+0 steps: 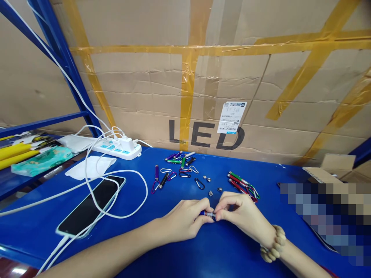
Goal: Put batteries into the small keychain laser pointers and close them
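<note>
Between thumb and fingers, my left hand [187, 220] grips a small blue penlight [206, 213] with a printed label. Closed in a pinch, my right hand [242, 212] meets its silvery right end; the fingertips hide whether a separate piece is there. Just beyond the hands lie several small silver round pieces [210, 193], apparently button cells or caps. A black carabiner [199, 183] rests behind my left hand. Beyond my right hand is a group of red and green penlights [238, 180] with carabiners. More penlights [164, 180] in purple, black, green and silver lie farther back with loose carabiners.
On the left, a phone [92, 206] is plugged into a white cable that loops across the blue table [162, 258]. Behind it are a white power strip [124, 148] and a white sheet [91, 167]. A large taped cardboard box [139, 92] walls off the back. A pixelated item is at right.
</note>
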A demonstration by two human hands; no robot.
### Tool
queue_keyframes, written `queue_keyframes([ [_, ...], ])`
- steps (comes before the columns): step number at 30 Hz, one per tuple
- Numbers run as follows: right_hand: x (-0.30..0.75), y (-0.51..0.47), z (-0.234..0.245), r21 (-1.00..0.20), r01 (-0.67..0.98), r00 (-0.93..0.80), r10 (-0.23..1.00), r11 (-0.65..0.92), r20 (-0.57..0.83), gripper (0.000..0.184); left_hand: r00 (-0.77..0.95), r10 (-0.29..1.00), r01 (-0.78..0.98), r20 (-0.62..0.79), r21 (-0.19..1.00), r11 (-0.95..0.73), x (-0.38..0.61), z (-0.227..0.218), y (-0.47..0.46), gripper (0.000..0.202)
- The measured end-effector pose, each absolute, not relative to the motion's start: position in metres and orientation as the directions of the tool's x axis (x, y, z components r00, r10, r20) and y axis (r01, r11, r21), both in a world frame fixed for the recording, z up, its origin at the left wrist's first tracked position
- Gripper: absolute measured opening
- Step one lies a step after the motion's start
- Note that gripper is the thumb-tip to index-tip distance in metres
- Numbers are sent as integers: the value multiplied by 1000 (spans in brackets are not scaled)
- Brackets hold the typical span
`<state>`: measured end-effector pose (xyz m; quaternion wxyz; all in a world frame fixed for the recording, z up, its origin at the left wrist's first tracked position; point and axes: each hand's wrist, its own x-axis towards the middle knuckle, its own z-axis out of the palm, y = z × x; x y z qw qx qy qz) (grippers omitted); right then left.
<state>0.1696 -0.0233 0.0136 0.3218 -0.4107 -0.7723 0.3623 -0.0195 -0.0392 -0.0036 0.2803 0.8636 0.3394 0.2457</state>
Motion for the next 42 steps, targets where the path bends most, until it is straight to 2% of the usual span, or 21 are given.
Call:
queue_keyframes([
  [8,166,-27,9,-821,429,-400,894,377,202,23,679,644,484,353,445,-754,-20,-8,-36,20],
  [13,166,-25,9,-882,401,-410,909,246,67,30,712,604,515,357,318,-796,-21,-8,-30,24],
  [18,170,-19,1,-927,340,-441,897,157,-10,33,672,656,527,344,402,-749,-21,-7,-28,17],
  [21,171,-17,-1,-907,372,-442,897,198,14,35,642,691,527,333,462,-713,-20,-4,-29,18],
  [23,172,-17,0,-839,442,-400,907,318,133,35,610,726,537,317,508,-673,-18,-2,-29,18],
  [25,174,-19,3,-683,540,-366,868,493,337,31,574,766,546,291,561,-622,-17,1,-29,18],
  [28,177,-23,6,-318,650,-422,676,690,604,23,538,803,544,256,622,-563,-17,3,-29,18],
  [30,179,-25,8,-109,665,-490,542,738,682,18,537,810,540,238,640,-546,-17,3,-28,18],
  [32,179,-26,10,15,645,-534,437,764,724,19,540,811,533,226,654,-537,-17,2,-28,17],
  [36,178,-26,12,97,605,-565,340,790,751,23,540,811,514,224,675,-529,-16,0,-27,14],
  [42,179,-26,10,79,592,-594,369,802,715,32,597,772,480,220,673,-563,-15,-1,-29,13],
])
